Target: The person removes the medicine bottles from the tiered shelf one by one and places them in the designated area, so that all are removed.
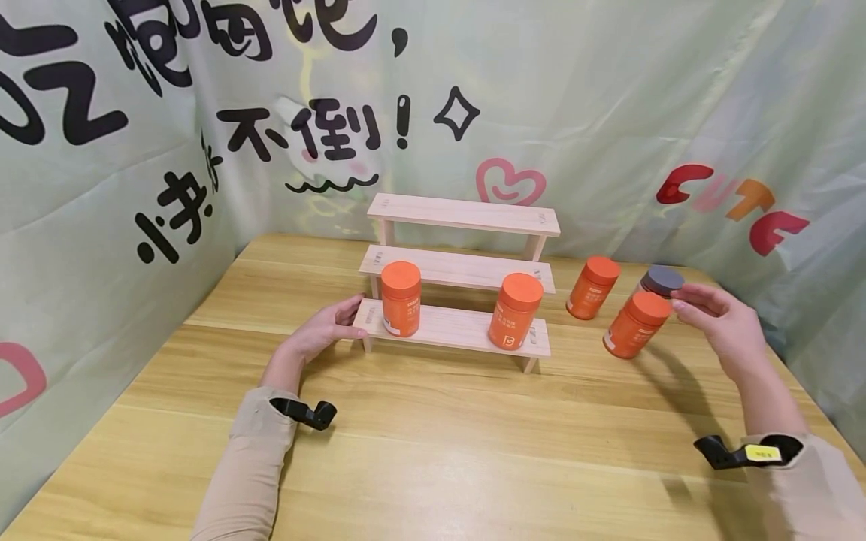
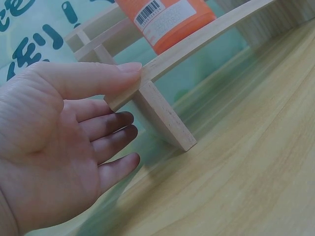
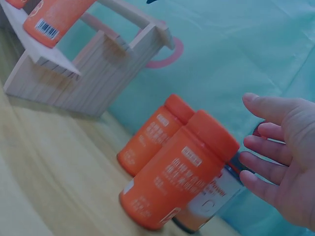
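Observation:
A three-tier wooden display stand [image 1: 449, 327] stands on the table, with one orange jar [image 1: 401, 300] at the left of its lowest step and another orange jar [image 1: 516, 312] toward the right. My left hand [image 1: 327, 328] holds the left end of that lowest step, the thumb [image 2: 129, 68] at the board's edge and the other fingers below. To the right of the stand, my right hand [image 1: 722, 323] is beside a front orange jar [image 1: 636, 324] and a dark-lidded jar [image 1: 661, 280], its fingers apart and nothing between them. The dark-lidded jar is partly hidden behind the front one.
A third upright orange jar [image 1: 592, 288] is between the stand and the right-hand jars. Behind the wooden table [image 1: 433, 451] hangs a printed fabric backdrop [image 1: 595, 98], which also runs along both sides.

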### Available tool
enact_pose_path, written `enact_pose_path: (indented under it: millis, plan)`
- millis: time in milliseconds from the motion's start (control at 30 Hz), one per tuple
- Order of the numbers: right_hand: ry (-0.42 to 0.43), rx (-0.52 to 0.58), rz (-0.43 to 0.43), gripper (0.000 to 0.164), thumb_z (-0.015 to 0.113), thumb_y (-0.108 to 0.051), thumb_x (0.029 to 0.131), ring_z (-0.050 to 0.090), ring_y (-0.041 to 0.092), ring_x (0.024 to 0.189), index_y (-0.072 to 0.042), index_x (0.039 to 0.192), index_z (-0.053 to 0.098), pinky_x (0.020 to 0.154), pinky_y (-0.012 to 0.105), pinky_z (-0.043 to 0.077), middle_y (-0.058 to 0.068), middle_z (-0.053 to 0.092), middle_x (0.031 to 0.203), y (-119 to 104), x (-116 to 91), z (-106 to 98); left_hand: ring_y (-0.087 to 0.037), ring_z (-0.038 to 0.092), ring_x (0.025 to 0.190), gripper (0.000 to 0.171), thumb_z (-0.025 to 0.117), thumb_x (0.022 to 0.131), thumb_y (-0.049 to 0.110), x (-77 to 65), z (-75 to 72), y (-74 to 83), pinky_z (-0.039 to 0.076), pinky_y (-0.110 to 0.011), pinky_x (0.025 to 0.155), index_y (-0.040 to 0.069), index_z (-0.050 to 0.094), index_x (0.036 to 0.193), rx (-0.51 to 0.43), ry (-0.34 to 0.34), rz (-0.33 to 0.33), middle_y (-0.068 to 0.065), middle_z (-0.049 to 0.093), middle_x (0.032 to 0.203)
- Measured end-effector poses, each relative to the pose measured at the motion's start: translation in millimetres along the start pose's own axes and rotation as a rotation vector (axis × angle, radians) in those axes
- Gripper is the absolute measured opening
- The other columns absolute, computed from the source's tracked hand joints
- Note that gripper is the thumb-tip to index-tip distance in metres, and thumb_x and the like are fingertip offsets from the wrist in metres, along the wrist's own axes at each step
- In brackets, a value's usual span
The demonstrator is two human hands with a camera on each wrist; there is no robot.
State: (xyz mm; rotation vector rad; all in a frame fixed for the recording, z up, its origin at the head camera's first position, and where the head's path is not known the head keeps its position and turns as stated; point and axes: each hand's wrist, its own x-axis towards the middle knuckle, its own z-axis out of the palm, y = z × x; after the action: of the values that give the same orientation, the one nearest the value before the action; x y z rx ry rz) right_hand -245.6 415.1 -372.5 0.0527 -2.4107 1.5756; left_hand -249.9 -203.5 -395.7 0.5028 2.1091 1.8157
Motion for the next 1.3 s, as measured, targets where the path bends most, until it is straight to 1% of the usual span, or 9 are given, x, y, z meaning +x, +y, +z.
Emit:
enact_pose_path:
  millis: [33, 167, 233, 333, 467, 767, 900, 1133, 1300]
  plan:
    - [0.002, 0.005, 0.004, 0.037, 0.066, -0.018, 0.086, 0.059, -0.004, 0.085, -0.017, 0.122, 0.057, 0.069, 0.008, 0.046, -0.018, 0.063, 0.099, -8, -2, 1, -0.038, 0.012, 0.137, 0.082, 0.062, 0.084, 0.002, -0.1, 0.0, 0.1, 0.012, -0.046, 0.111, -0.009, 0.008, 0.144, 0.001, -0.001, 0.001, -0.027, 0.009, 0.150]
    - [-0.012, 0.001, 0.032, 0.028, 0.062, -0.018, 0.089, 0.057, -0.009, 0.079, -0.021, 0.116, 0.054, 0.068, 0.004, 0.042, -0.027, 0.060, 0.090, -77, -25, 15, -0.037, 0.012, 0.137, 0.082, 0.063, 0.084, 0.003, 0.5, -0.3, -0.5, 0.012, -0.046, 0.111, -0.008, 0.008, 0.145, 0.003, -0.002, -0.001, -0.026, 0.009, 0.150]
    - [-0.018, 0.047, 0.029, 0.029, 0.062, -0.017, 0.089, 0.058, -0.009, 0.080, -0.021, 0.116, 0.053, 0.070, 0.003, 0.042, -0.026, 0.061, 0.089, -86, -26, 18, -0.037, 0.012, 0.138, 0.082, 0.062, 0.084, 0.003, 0.5, -0.4, -0.8, 0.012, -0.046, 0.111, -0.008, 0.008, 0.145, 0.004, -0.001, -0.004, -0.026, 0.009, 0.151]
    - [-0.033, 0.068, 0.018, 0.031, 0.061, -0.017, 0.090, 0.057, -0.010, 0.084, -0.023, 0.118, 0.051, 0.072, 0.003, 0.040, -0.027, 0.062, 0.090, -92, -25, 20, -0.036, 0.013, 0.138, 0.083, 0.063, 0.083, 0.003, 1.1, 0.0, -1.1, 0.013, -0.045, 0.111, -0.006, 0.009, 0.145, 0.007, 0.006, -0.016, -0.024, 0.010, 0.151]
    - [-0.051, 0.001, 0.017, 0.033, 0.059, -0.021, 0.091, 0.054, -0.012, 0.090, -0.028, 0.122, 0.048, 0.075, 0.006, 0.038, -0.029, 0.060, 0.094, -96, -23, 24, -0.036, 0.013, 0.138, 0.084, 0.064, 0.083, 0.004, 1.3, 1.0, -1.0, 0.013, -0.045, 0.111, -0.006, 0.009, 0.146, 0.012, 0.011, -0.024, -0.023, 0.010, 0.151]
    - [-0.113, -0.017, -0.011, 0.034, 0.059, -0.021, 0.091, 0.057, -0.007, 0.091, -0.024, 0.123, 0.049, 0.076, 0.006, 0.042, -0.022, 0.060, 0.101, -110, -22, 51, -0.036, 0.013, 0.138, 0.084, 0.064, 0.083, 0.005, 0.6, 0.6, -1.1, 0.012, -0.046, 0.111, -0.006, 0.008, 0.146, 0.012, 0.009, -0.019, -0.024, 0.009, 0.151]
    - [-0.159, -0.009, -0.047, 0.037, 0.060, -0.017, 0.091, 0.056, -0.006, 0.094, -0.018, 0.126, 0.050, 0.075, 0.006, 0.043, -0.021, 0.061, 0.103, -116, -22, 65, -0.037, 0.013, 0.137, 0.085, 0.064, 0.083, 0.005, 0.5, -0.3, -0.8, 0.013, -0.046, 0.111, -0.006, 0.008, 0.146, 0.012, 0.012, -0.022, -0.024, 0.009, 0.151]
    - [-0.215, -0.048, -0.080, 0.052, 0.060, -0.019, 0.090, 0.054, -0.004, 0.098, 0.000, 0.135, 0.041, 0.079, 0.007, 0.043, -0.013, 0.061, 0.110, -124, -23, 87, -0.037, 0.014, 0.137, 0.085, 0.064, 0.083, 0.005, 0.7, -0.1, -1.7, 0.013, -0.046, 0.111, -0.006, 0.009, 0.145, 0.012, 0.009, -0.016, -0.024, 0.010, 0.151]
    - [-0.255, -0.031, -0.087, 0.051, 0.061, -0.019, 0.090, 0.053, -0.003, 0.101, -0.003, 0.134, 0.043, 0.080, 0.010, 0.043, -0.011, 0.060, 0.112, -128, -25, 103, -0.036, 0.014, 0.137, 0.085, 0.065, 0.082, 0.006, 1.0, 0.2, -1.8, 0.013, -0.045, 0.111, -0.006, 0.009, 0.146, 0.002, 0.004, -0.011, -0.024, 0.011, 0.151]
